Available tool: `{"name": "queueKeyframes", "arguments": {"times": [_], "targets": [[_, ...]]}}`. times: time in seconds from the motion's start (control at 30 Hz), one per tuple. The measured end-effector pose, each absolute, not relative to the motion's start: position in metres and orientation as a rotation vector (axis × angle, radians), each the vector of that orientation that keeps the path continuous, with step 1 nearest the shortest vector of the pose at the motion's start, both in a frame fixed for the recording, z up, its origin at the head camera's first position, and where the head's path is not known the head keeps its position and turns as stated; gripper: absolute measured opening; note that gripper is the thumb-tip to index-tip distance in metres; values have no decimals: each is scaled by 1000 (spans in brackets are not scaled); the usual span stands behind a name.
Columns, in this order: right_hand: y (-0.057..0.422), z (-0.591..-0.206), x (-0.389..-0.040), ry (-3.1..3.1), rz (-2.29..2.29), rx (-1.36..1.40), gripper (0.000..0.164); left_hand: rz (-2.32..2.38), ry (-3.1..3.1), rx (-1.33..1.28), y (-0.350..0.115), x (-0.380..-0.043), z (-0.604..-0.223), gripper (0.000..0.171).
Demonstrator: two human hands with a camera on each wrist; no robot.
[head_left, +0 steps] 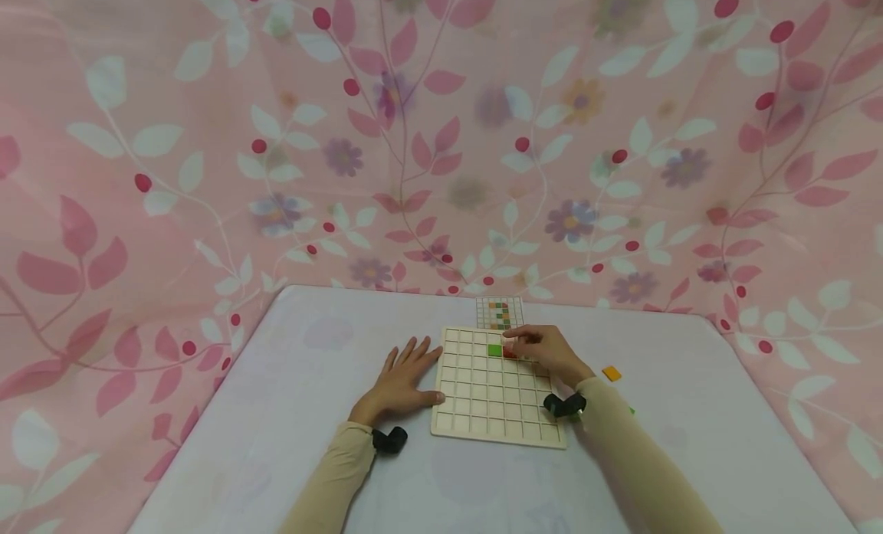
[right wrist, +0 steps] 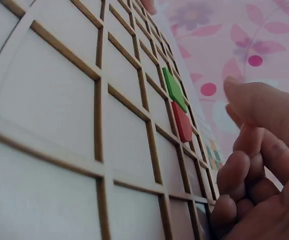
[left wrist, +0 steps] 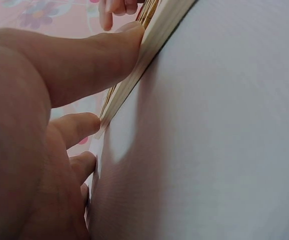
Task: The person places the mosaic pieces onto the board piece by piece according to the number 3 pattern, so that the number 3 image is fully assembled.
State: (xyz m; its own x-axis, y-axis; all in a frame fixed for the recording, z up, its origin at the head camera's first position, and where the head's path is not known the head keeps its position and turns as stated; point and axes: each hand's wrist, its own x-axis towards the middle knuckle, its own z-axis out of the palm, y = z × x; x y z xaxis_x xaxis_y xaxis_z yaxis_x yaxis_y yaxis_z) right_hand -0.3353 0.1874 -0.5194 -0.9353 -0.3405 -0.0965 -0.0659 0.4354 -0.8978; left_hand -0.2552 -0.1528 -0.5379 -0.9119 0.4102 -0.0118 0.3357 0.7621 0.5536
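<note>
A pale wooden grid board [head_left: 476, 400] lies flat on the table. A green square tile [head_left: 495, 350] and a red tile [head_left: 510, 352] sit side by side in its upper cells. My left hand [head_left: 400, 384] is spread at the board's left side, and its thumb touches the wooden edge [left wrist: 149, 47]. Above the board's upper right part is my right hand [head_left: 548, 352], partly covering the red tile from the head camera. In the right wrist view, its loosely curled fingers [right wrist: 234, 167] stand apart from the red tile [right wrist: 181, 122], and nothing shows between them.
Behind the board lies a printed pattern card [head_left: 500, 312] with coloured squares. An orange tile [head_left: 612, 374] rests on the white table [head_left: 310, 335] right of the board. A bit of green [head_left: 631, 411] shows beside the right sleeve. A floral curtain [head_left: 441, 135] hangs behind.
</note>
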Motion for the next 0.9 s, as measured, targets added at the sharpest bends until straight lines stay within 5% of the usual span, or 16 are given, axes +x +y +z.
{"name": "queueKeyframes", "arguments": {"times": [0.27, 0.63, 0.9], "targets": [[202, -510, -337, 2402, -1497, -270, 44, 862, 2823, 626, -154, -256, -540, 91], [271, -491, -320, 2831, -975, -369, 31, 875, 2844, 633, -159, -258, -551, 93], [315, -476, -298, 2936, -735, -312, 35, 900, 2825, 629, -154, -257, -547, 92]]}}
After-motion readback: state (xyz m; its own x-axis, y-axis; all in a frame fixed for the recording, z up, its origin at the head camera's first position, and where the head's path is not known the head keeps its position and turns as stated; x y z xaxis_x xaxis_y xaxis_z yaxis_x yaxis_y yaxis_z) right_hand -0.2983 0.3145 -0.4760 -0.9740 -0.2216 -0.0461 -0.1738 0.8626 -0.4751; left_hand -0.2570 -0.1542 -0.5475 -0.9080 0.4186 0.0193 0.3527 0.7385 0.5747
